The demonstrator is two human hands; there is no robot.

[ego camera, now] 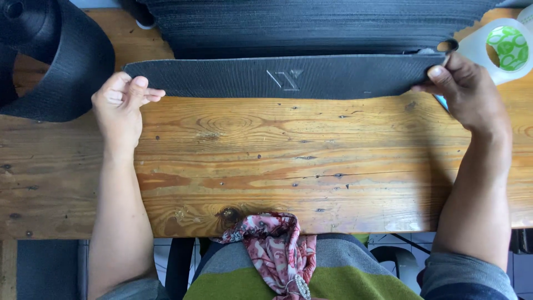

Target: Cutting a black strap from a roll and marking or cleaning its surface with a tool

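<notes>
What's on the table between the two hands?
The long black strip spans from the left hand to the right hand, each pinching one end. Below it, only bare wooden table shows in the head view.

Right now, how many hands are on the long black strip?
2. The left hand pinches the strip's left end; the right hand grips its right end, beside the tape roll. Both belong to the same person; no other hands show.

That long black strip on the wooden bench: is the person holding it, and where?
Yes. The long black strip is pinched at both ends: left hand on its left tip, right hand on its right tip.
</notes>
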